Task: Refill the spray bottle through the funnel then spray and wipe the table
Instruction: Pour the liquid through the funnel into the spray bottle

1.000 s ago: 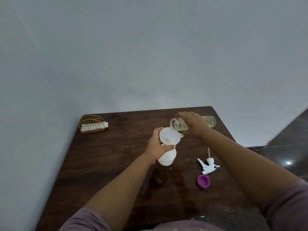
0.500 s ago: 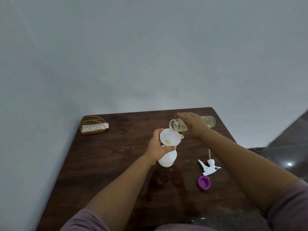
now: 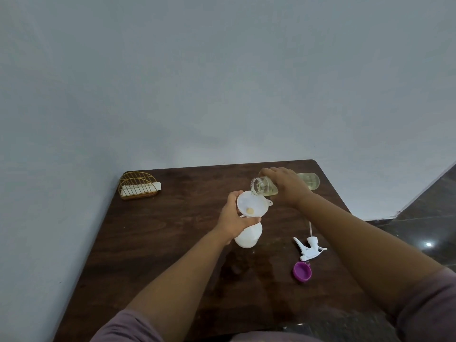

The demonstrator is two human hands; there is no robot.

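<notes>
A white spray bottle (image 3: 248, 236) stands near the middle of the dark wooden table (image 3: 160, 230), with a white funnel (image 3: 251, 204) set in its neck. My left hand (image 3: 234, 219) grips the bottle's neck just under the funnel. My right hand (image 3: 286, 185) holds a clear refill bottle (image 3: 265, 186) of pale yellow liquid, tipped almost flat with its mouth over the funnel's far rim. A little yellow liquid shows in the funnel's bottom. The white spray trigger head (image 3: 309, 248) lies on the table to the right.
A purple cap (image 3: 302, 271) lies near the trigger head at the front right. A gold wire holder with white napkins (image 3: 139, 186) sits at the table's back left corner. A pale wall rises behind; dark floor shows to the right.
The refill bottle stays tipped over the funnel and both hands keep their hold. The view has shifted slightly; nothing else has moved.
</notes>
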